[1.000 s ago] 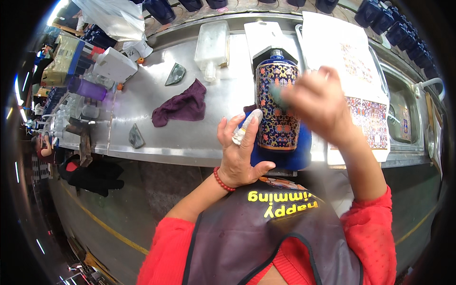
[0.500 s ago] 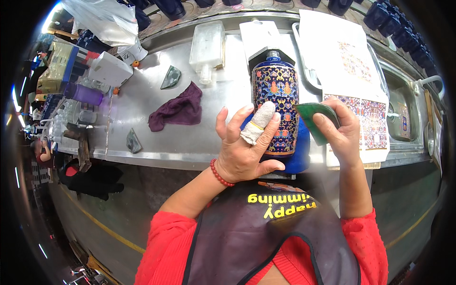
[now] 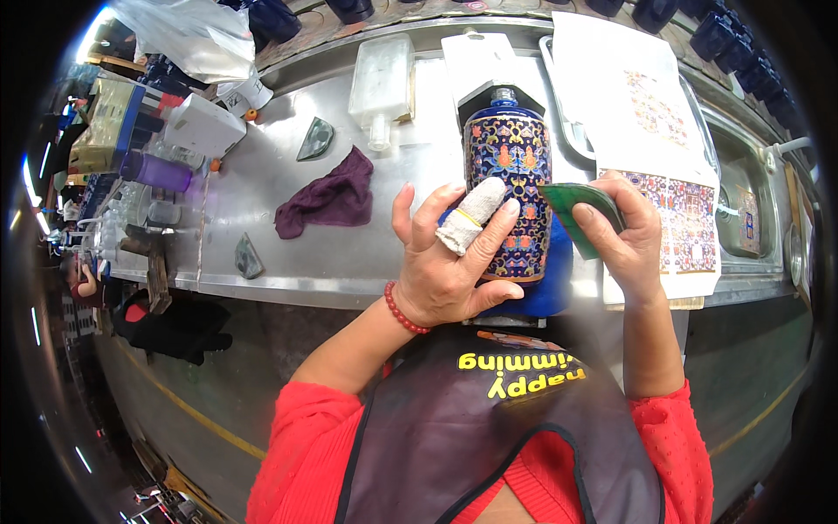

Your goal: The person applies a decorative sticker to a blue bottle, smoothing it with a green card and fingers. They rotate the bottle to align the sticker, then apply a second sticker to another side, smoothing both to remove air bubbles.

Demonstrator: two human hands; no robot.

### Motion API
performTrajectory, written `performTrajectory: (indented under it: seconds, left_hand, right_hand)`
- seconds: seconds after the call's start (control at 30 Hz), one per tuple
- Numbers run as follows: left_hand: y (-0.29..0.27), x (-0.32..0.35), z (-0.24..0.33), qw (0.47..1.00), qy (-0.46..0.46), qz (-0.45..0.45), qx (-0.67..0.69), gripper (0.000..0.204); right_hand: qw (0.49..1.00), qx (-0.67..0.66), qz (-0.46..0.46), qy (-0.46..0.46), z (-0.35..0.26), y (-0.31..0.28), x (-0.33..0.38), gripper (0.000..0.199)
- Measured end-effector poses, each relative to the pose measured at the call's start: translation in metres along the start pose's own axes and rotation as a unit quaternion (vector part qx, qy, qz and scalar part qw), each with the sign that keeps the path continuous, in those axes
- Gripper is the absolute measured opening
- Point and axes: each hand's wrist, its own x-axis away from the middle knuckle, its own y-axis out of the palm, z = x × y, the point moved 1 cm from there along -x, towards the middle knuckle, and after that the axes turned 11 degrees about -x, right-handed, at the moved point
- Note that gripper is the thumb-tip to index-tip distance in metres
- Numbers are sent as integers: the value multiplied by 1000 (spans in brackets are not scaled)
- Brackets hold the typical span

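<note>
A dark blue glass bottle (image 3: 515, 157) with a dense floral pattern in several colours lies on its back, neck pointing away from me, in a dark cradle over something bright blue (image 3: 556, 293). My left hand (image 3: 441, 275) rests on its left side with the fingers spread. One finger wears a pale cloth cover (image 3: 467, 223) held by a yellow band. Pinched between thumb and fingers of my right hand (image 3: 633, 236) is a flat green scraper (image 3: 572, 214). Its tip is close to the bottle's right edge; I cannot tell whether they touch.
A crumpled purple cloth (image 3: 327, 196) and two dark green marbled pieces (image 3: 316, 140) (image 3: 247, 256) lie on the metal bench (image 3: 262, 183). Behind them lies a clear rectangular bottle (image 3: 381, 79). Patterned print sheets (image 3: 672, 214) overhang the right side, beside a sink (image 3: 758, 249).
My left hand has shifted slightly left and up on the bottle. The green scraper's tip has come a little closer to the bottle. The whole view has moved slightly.
</note>
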Motion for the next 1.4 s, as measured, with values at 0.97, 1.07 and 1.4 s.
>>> performTrajectory:
  seconds: [0.97,1.07,1.4]
  left_hand:
    - [5,-23,-26,992,-52,8,118,75]
    - [10,-27,-22,996,-43,-8,77,77]
    - [8,-36,-21,999,-32,-7,43,82]
  right_hand:
    - [954,242,-25,-175,-6,11,-25,51]
    - [938,268,-70,-209,5,29,-18,64]
    - [930,319,-70,-167,11,29,-10,62]
